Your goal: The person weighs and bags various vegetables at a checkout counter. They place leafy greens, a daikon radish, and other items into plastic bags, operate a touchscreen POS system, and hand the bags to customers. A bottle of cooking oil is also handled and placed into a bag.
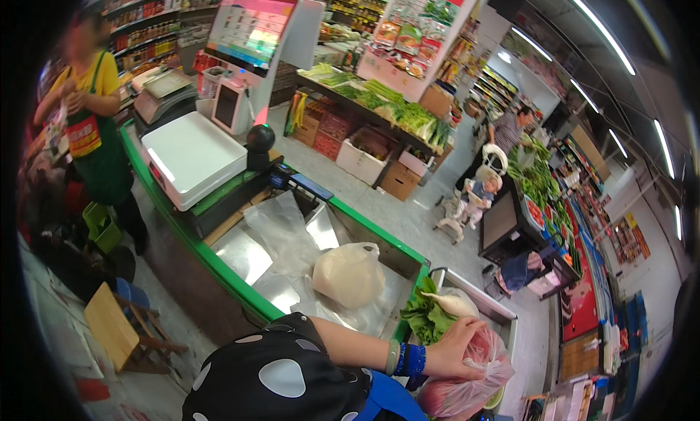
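My left hand [456, 351], wearing a bangle and a blue band at the wrist, grips a clear plastic bag [492, 361] at the lower right. Reddish-pink rounded produce shows through the plastic; its kind is hard to tell. Just beyond my fingers lie a white radish [451, 305] and green leaves [424, 317], inside a white-rimmed bin [481, 292]. Left of that, a tied, full whitish plastic bag [350, 276] sits in the metal-lined checkout counter [295, 298], beside a flattened clear bag [281, 229]. My right hand is out of view.
A white weighing scale [194, 158] and a screen terminal [249, 32] stand on the green-edged counter. A person in a green apron [95, 131] stands at left near a wooden stool [117, 328]. Farther off are vegetable shelves [377, 101] and a person with a stroller [476, 202].
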`<action>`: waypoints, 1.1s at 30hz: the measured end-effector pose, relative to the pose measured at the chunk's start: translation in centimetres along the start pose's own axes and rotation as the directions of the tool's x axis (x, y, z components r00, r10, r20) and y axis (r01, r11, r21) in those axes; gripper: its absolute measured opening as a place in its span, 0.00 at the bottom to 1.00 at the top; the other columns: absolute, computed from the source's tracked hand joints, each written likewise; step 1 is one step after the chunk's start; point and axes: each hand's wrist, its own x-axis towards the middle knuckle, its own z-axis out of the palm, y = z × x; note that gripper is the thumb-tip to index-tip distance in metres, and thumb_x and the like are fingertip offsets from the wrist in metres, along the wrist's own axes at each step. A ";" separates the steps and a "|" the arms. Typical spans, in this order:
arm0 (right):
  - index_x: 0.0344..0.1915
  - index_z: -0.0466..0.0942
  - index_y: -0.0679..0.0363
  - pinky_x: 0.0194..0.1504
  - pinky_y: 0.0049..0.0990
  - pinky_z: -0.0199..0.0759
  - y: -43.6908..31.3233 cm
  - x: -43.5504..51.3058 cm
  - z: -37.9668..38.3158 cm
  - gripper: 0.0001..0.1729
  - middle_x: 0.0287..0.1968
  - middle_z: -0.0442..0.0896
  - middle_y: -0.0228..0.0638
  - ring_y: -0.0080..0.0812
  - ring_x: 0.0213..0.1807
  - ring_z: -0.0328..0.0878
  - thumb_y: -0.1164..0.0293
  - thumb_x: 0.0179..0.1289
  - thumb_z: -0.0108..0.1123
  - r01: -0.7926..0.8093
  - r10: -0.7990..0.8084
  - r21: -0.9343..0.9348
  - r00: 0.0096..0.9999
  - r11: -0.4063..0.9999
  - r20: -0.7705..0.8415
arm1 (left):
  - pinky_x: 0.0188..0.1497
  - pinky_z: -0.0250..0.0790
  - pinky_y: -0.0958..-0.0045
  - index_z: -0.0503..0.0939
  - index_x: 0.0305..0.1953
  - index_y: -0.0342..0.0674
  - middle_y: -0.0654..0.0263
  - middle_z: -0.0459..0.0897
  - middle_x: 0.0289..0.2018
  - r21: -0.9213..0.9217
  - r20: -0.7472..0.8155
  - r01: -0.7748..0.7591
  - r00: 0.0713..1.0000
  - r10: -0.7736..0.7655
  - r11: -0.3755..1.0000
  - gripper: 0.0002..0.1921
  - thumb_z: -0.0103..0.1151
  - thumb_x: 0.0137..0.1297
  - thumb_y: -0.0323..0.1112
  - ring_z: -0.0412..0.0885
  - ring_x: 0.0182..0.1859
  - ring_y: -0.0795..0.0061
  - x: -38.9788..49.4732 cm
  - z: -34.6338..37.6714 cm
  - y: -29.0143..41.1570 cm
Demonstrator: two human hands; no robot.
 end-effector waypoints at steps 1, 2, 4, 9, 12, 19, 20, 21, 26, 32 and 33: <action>0.67 0.64 0.56 0.68 0.44 0.62 0.2 0.4 0.1 0.36 0.66 0.70 0.39 0.42 0.65 0.68 0.41 0.72 0.43 -0.013 0.012 0.014 1.000 1.000 0.024 | 0.74 0.48 0.60 0.49 0.72 0.37 0.50 0.60 0.66 0.050 -0.037 0.064 0.997 -0.062 0.997 0.54 0.72 0.52 0.52 0.56 0.71 0.53 0.0 -0.4 -0.6; 0.67 0.64 0.56 0.68 0.44 0.61 0.4 0.9 0.3 0.36 0.66 0.70 0.39 0.42 0.65 0.68 0.42 0.72 0.43 -0.027 0.026 0.024 0.999 0.999 0.046 | 0.74 0.48 0.60 0.46 0.73 0.38 0.52 0.58 0.68 -0.186 0.045 0.093 0.995 -0.086 0.978 0.54 0.71 0.54 0.52 0.56 0.72 0.57 0.1 -0.9 -1.2; 0.67 0.64 0.55 0.68 0.44 0.61 0.8 1.6 0.5 0.35 0.66 0.70 0.39 0.42 0.65 0.68 0.42 0.72 0.43 -0.048 0.045 0.041 0.995 0.998 0.086 | 0.74 0.48 0.62 0.40 0.75 0.39 0.56 0.55 0.72 -0.596 0.256 0.233 0.962 -0.093 0.768 0.55 0.68 0.59 0.53 0.57 0.73 0.64 0.2 -1.8 -2.3; 0.67 0.65 0.55 0.69 0.44 0.60 0.6 2.8 0.2 0.34 0.66 0.70 0.37 0.41 0.66 0.67 0.44 0.73 0.44 -0.125 0.085 0.151 0.965 0.981 0.248 | 0.73 0.54 0.65 0.44 0.75 0.42 0.63 0.60 0.71 -0.833 0.502 0.525 0.850 -0.163 0.175 0.42 0.56 0.71 0.52 0.61 0.71 0.69 -1.1 -2.2 -4.8; 0.67 0.65 0.55 0.69 0.44 0.60 0.4 3.7 -0.1 0.33 0.66 0.70 0.37 0.41 0.66 0.67 0.44 0.73 0.44 -0.235 0.092 0.246 0.872 0.940 0.480 | 0.71 0.60 0.63 0.56 0.73 0.43 0.62 0.67 0.68 -0.829 0.539 0.555 0.823 -0.179 0.058 0.35 0.55 0.72 0.50 0.68 0.68 0.68 -1.3 -1.3 -6.6; 0.73 0.58 0.57 0.72 0.39 0.55 0.8 2.6 0.5 0.34 0.71 0.65 0.37 0.39 0.71 0.61 0.48 0.77 0.38 -0.151 0.160 -0.083 0.979 0.985 0.126 | 0.75 0.53 0.63 0.56 0.73 0.38 0.59 0.60 0.72 -0.724 0.666 0.689 0.701 -0.254 0.004 0.34 0.50 0.73 0.50 0.60 0.72 0.64 -3.2 -3.7 -8.6; 0.73 0.58 0.58 0.71 0.37 0.57 0.5 2.6 0.5 0.33 0.70 0.66 0.38 0.37 0.70 0.63 0.50 0.78 0.40 -0.196 0.202 -0.111 0.978 0.974 0.047 | 0.75 0.52 0.62 0.55 0.73 0.39 0.60 0.58 0.73 -0.718 0.626 0.652 0.758 -0.184 0.243 0.34 0.51 0.73 0.47 0.60 0.73 0.64 -3.1 -3.9 -8.2; 0.72 0.58 0.59 0.69 0.34 0.60 0.1 2.8 0.5 0.31 0.69 0.67 0.38 0.34 0.69 0.64 0.54 0.78 0.41 -0.140 0.162 -0.271 0.985 0.953 0.063 | 0.75 0.52 0.61 0.54 0.73 0.40 0.60 0.57 0.73 -0.647 0.600 0.599 0.782 -0.169 0.472 0.34 0.52 0.72 0.44 0.59 0.73 0.63 -2.8 -4.2 -7.9; 0.60 0.72 0.66 0.68 0.40 0.59 -3.6 3.5 -1.6 0.27 0.64 0.72 0.52 0.50 0.67 0.67 0.62 0.67 0.60 0.360 -0.271 -0.901 0.917 0.244 0.293 | 0.74 0.56 0.58 0.56 0.73 0.42 0.60 0.61 0.71 -0.734 0.425 0.450 0.889 -0.173 0.509 0.33 0.55 0.71 0.39 0.61 0.72 0.61 -0.4 -5.3 -7.1; 0.48 0.76 0.66 0.62 0.41 0.63 -8.4 3.4 -6.4 0.17 0.53 0.73 0.49 0.50 0.58 0.70 0.72 0.58 0.61 0.040 -0.575 -0.999 0.817 -0.012 0.040 | 0.67 0.66 0.57 0.62 0.70 0.41 0.57 0.70 0.65 -0.774 0.376 0.510 0.847 -0.375 0.376 0.34 0.49 0.71 0.57 0.70 0.65 0.60 3.0 -8.5 -9.1; 0.48 0.74 0.66 0.61 0.41 0.64 -8.3 4.2 -6.9 0.20 0.51 0.72 0.50 0.50 0.56 0.69 0.71 0.56 0.64 0.020 -0.581 -0.992 0.809 -0.125 0.090 | 0.67 0.67 0.55 0.62 0.69 0.41 0.56 0.70 0.65 -0.837 0.461 0.542 0.776 -0.431 0.080 0.34 0.46 0.72 0.58 0.71 0.64 0.60 3.3 -8.5 -9.4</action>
